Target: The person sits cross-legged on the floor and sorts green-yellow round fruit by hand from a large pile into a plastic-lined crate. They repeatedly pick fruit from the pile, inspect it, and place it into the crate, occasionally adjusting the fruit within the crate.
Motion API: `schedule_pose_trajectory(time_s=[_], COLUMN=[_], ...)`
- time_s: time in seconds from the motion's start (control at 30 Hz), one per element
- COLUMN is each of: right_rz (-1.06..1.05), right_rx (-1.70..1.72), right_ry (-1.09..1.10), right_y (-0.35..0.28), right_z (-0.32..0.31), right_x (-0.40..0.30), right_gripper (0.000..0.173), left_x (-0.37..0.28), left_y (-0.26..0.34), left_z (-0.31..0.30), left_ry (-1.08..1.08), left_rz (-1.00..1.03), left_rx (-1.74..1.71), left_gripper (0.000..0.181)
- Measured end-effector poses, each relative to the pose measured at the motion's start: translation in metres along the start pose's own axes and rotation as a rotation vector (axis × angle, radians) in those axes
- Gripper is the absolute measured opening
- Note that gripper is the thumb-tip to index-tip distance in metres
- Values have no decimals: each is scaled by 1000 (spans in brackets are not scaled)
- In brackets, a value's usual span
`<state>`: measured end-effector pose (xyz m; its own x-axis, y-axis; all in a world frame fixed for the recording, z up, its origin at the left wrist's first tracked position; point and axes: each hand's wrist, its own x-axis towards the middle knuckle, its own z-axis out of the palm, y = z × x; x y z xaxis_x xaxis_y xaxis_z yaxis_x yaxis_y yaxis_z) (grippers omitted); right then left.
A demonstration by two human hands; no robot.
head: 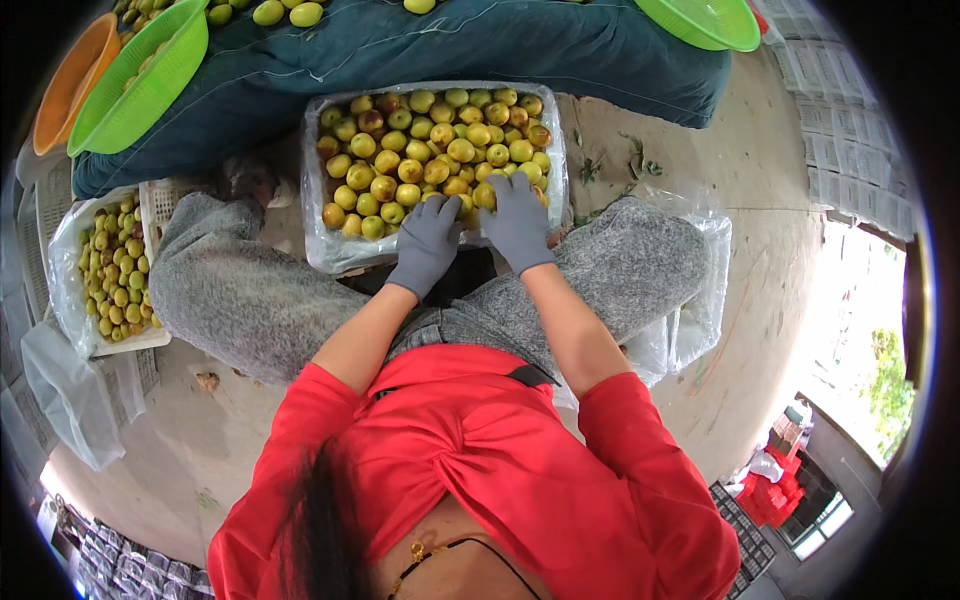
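A plastic-lined crate (556,150) full of green and brown-blushed jujubes (409,171) stands before me, between my knees. My left hand (429,244), in a grey glove, reaches over the crate's near edge with its fingertips on the front fruit. To its right, my right hand (517,221), gloved alike, lies over the near right corner, its fingers bent down among the jujubes. One yellow-brown jujube (484,196) shows beside its fingers. Both palms face down, so whatever lies beneath them is hidden.
Beyond the crate runs a dark blue padded cloth edge (465,45) with loose jujubes on top. Green baskets (142,86) (705,22) and an orange basket (75,82) rest along it. Another lined crate of jujubes (116,270) stands left. Clear plastic film (697,315) lies by my right knee.
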<state>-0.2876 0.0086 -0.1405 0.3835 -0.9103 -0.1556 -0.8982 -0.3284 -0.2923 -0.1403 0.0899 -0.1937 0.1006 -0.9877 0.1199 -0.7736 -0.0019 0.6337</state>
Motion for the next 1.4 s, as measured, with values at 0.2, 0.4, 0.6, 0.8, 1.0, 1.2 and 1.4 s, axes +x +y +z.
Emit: schedule_pose_trajectory(time_s=[0.2,0.4,0.6,0.8,1.0,1.2,1.4], right_rz=[-161,81,260,401,438,329,487], right_rx=[-201,57,125,71,101,303,417], right_ry=[-81,-42,6,-225,-103,74,68], right_y=[12,46,56,33,36,29,39], right_z=[11,-10,-16,3,33,57,59], right_x=[47,51,16,-11,-17,-27,-28], right_gripper=[56,45,38,45,39,30,31], left_x=[-2,10,23,13,10,15,1], left_y=[0,8,16,22,1,1,1], left_z=[21,32,27,20,30,25,22], left_ry=[49,90,-40,103,91,212,146], left_rz=[-45,87,87,312,270,92,142], left_rx=[-106,-137,128,156,78,123,186], left_gripper=[37,40,45,51,50,33,31])
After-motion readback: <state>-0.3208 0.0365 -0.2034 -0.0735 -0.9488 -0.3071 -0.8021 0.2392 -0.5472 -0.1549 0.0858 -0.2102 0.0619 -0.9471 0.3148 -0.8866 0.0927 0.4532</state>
